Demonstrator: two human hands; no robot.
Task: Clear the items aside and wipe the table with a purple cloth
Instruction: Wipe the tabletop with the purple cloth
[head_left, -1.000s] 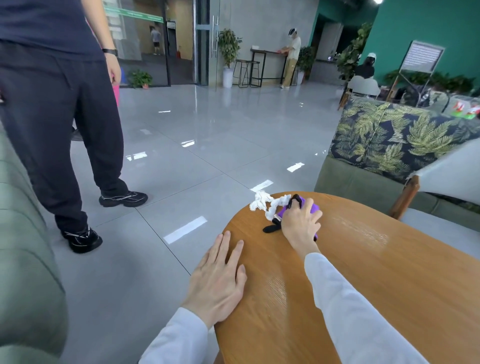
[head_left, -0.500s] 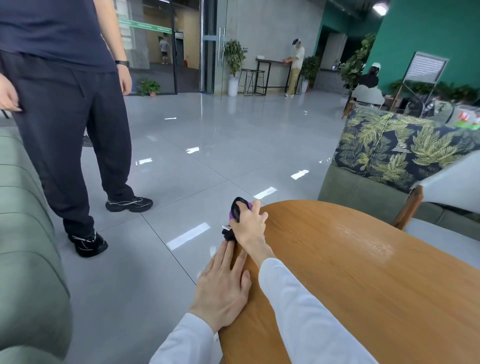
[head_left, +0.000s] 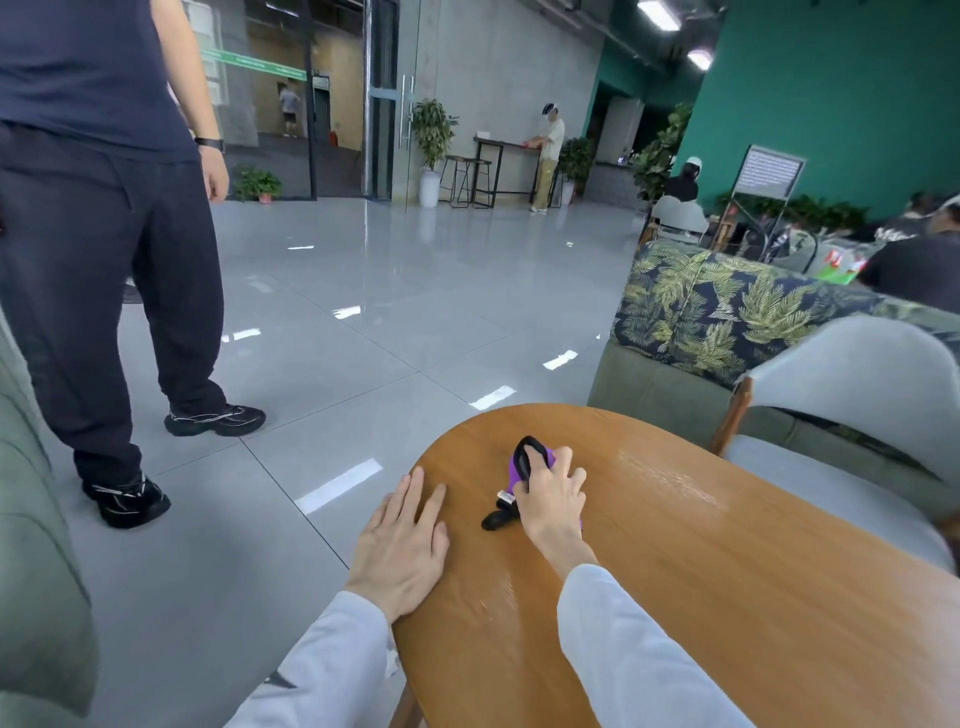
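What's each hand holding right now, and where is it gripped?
The right hand presses down on top of the purple cloth, with a black strap under it. The left hand holds nothing; it lies flat on the table.

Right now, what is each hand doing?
Left hand: open, flat on the table edge.
Right hand: closed on the purple cloth.

Rt hand (head_left: 551, 498) pressing purple cloth (head_left: 516, 470) flat on wooden surface (head_left: 727, 571), fingers curled over it w/ black strap (head_left: 527, 454) looped at top; black bit sticks out at wrist side, can't ID. Lt hand (head_left: 404, 545) flat, fingers spread, on surface edge just beside cloth. Both sleeves white. I see wet streaks on wood near rt hand. Bystander in dark trousers (head_left: 104, 291) stands on grey tile floor (head_left: 389, 312), well apart. Leaf-print sofa (head_left: 717, 312), grey chair (head_left: 857, 395) beyond surface.
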